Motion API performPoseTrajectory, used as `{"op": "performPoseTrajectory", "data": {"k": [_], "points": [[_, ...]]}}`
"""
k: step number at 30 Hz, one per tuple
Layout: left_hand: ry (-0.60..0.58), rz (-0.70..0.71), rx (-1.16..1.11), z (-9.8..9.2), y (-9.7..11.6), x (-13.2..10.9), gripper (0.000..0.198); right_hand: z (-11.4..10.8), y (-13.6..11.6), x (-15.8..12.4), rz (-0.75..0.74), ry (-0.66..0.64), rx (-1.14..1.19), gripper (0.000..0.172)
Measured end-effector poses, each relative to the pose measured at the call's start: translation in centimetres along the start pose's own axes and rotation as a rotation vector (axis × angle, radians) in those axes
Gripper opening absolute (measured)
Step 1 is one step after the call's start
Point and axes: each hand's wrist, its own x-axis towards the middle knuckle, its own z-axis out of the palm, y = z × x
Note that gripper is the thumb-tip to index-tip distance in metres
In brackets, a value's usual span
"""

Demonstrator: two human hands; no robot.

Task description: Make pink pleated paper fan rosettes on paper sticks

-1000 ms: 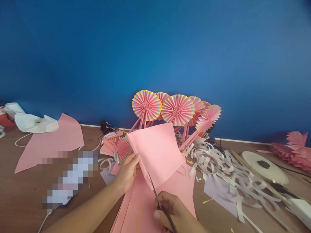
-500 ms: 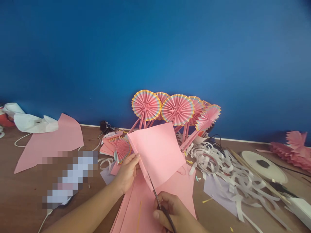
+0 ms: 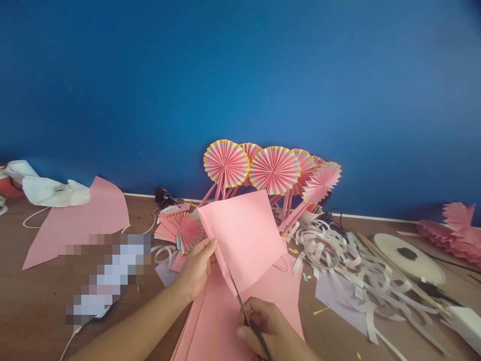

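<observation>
Wooden surface (image 3: 33,306), listed by place relative to the held pink sheet (image 3: 248,235). Far left: white plastic bag (image 3: 52,190), loose pink paper (image 3: 86,218). Just left: small pleated fan (image 3: 186,229) lying flat. Left hand (image 3: 197,268): closed, thumb and fingers pinching the sheet's left edge and holding it raised and tilted. Beneath: stack of pink sheets (image 3: 281,296). At its lower left edge: scissors (image 3: 240,301), blades in the paper, handles gripped in the closed right hand (image 3: 270,331). Behind: pleated fans on sticks (image 3: 274,170) against the blue wall. Right: white paper strips (image 3: 349,260), tape reel (image 3: 409,258), pink pleated paper (image 3: 454,228). Step, as judged: cut partway along the edge; carrying it on needs the sheet held taut.
</observation>
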Motion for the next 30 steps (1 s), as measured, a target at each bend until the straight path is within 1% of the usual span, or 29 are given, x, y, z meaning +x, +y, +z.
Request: {"op": "performPoseTrajectory", "data": {"k": [7,13,21,30], "points": [[-0.019,0.013,0.007,0.01,-0.09,0.06,0.035,0.03,-0.29,-0.06,-0.003,-0.004,0.024,0.049],[-0.071,-0.009,0.018,-0.06,-0.4,-0.1,0.031,0.26,-0.63,-0.3,0.0,0.007,0.047,0.055],[-0.066,-0.011,0.024,-0.11,-0.47,-0.04,0.034,0.17,0.14,0.14,-0.03,-0.015,0.064,0.052],[-0.063,-0.004,0.048,0.03,-0.27,-0.23,0.032,0.48,-0.39,0.0,-0.008,0.022,0.025,0.043]]}}
